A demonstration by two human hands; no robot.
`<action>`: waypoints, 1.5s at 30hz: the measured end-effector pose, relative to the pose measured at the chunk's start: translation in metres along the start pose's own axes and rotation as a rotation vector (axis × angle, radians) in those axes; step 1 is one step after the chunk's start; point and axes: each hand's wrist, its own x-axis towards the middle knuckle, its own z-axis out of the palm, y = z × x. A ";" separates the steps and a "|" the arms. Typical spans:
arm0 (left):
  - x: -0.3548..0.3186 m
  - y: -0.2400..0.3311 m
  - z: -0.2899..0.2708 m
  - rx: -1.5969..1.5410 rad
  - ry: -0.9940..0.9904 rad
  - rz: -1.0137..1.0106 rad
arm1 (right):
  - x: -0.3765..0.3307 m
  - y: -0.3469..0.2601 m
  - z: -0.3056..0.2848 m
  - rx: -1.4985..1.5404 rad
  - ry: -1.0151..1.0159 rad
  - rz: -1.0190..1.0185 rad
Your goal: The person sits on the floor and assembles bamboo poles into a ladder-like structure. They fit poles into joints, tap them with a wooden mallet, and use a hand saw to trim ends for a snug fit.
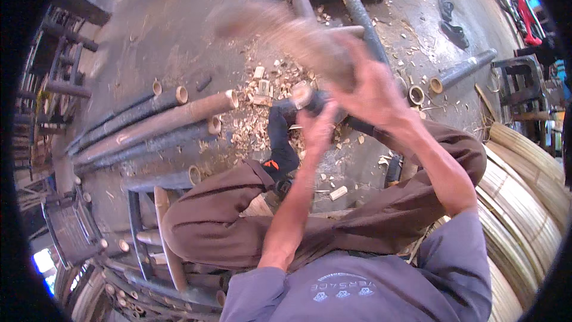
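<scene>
My right hand (376, 90) is wrapped round a thick, club-like brown wooden piece (286, 36), which motion blurs and which slants up to the far left. Just below and left of it, the fingers of my left hand (319, 124) close round a short dark bamboo piece (311, 100) with a pale cut end. Blur hides the exact grip of both hands and whether the two pieces touch. Pale wood chips (253, 128) lie on the floor beneath and around my hands, between my bent legs.
Several bamboo poles (161, 120) lie at the left. A dark bamboo frame (363, 18) lies ahead, with another pole (465, 71) and sandals (453, 27) to its right. Split bamboo slats (518, 203) fill the near right. A bamboo frame (137, 220) stands by my left knee.
</scene>
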 end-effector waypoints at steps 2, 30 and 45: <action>-0.013 0.002 0.045 0.448 -0.165 -0.082 | -0.027 0.011 -0.030 0.017 0.214 0.133; 0.074 -0.090 0.002 0.863 -0.168 0.256 | -0.112 0.111 0.010 0.065 0.837 0.692; 0.073 -0.112 -0.003 0.993 -0.155 0.236 | -0.104 0.164 0.078 0.211 0.402 0.756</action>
